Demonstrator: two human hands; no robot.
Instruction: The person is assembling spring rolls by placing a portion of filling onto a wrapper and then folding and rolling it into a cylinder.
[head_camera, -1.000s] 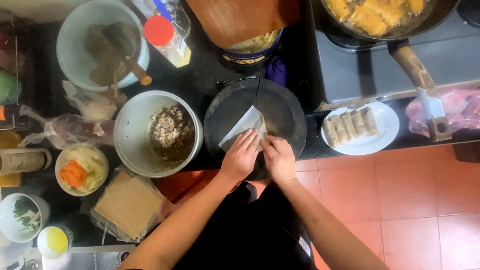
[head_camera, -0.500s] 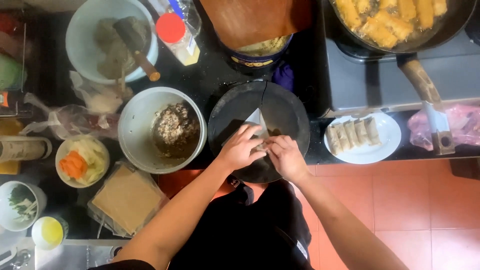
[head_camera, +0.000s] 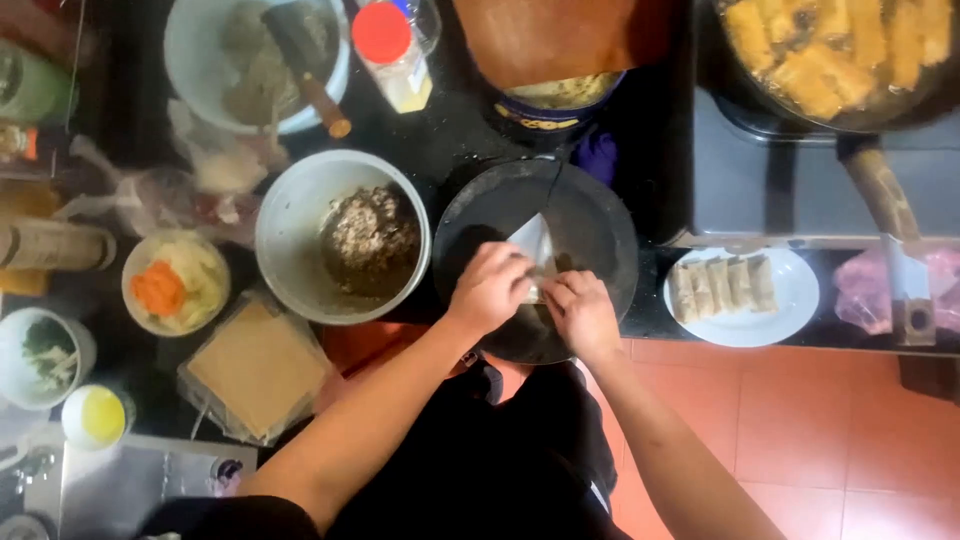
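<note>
Both my left hand (head_camera: 490, 288) and right hand (head_camera: 580, 312) pinch the wrapper (head_camera: 533, 243) on the plate (head_camera: 600, 215); its free corner points far, roll lying left-right.

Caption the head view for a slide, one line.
Both hands, left hand and right hand, fold a pale wrapper on a dark round plate beside a bowl of filling.

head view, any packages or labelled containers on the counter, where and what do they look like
Wrapper pack: clear plastic bag of tan square sheets, counter's near edge, left of the hands.
Bottle: clear, red cap, pale contents, top centre.
Tin: round, dark blue with yellow band, under a brown board, above the dark plate.
Crumpled clear bags: left of the grey bowl.
</note>
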